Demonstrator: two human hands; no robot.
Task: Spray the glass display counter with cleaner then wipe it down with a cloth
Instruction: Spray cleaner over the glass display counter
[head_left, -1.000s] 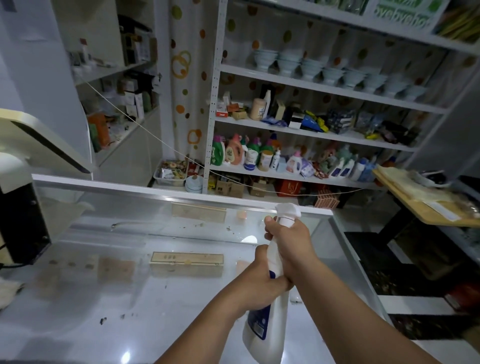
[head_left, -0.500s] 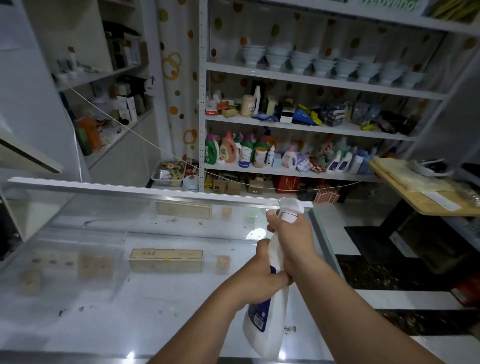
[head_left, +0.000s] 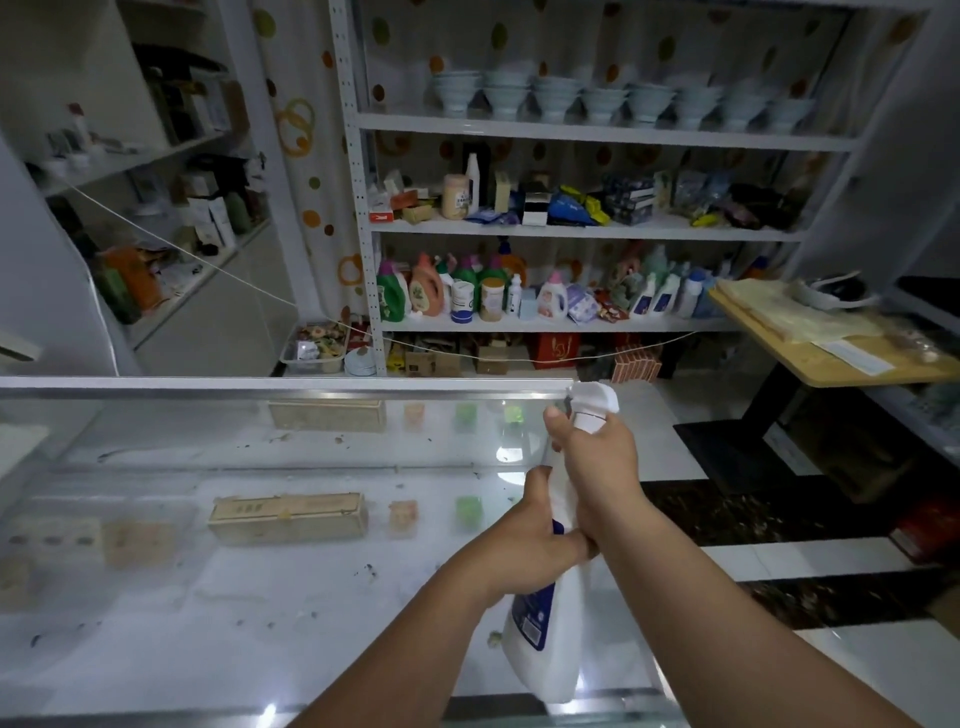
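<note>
Fingers (head_left: 558, 421) of the right hand (head_left: 602, 467) wrap the spray bottle (head_left: 558, 629) neck, right of centre, left hand (head_left: 535, 540) steadying its body, aiming at the glass display counter (head_left: 208, 597).

1. Overall dim with a cool bluish cast. The shelves (head_left: 571, 124) are lit evenly, with no hard shadows.
2. Glare: small white hot spots on the glass counter (head_left: 208, 623), one near its far right end and two along the near edge. The source is out of frame.
3. Darkest zone: the floor (head_left: 779, 564) under the wooden table (head_left: 831, 364) at right.
4. Wide-angle distortion: uprights and walls lean and bow toward the frame edges.
5. Focus is soft throughout. Labels are unreadable and the left edge is smeared.
</note>
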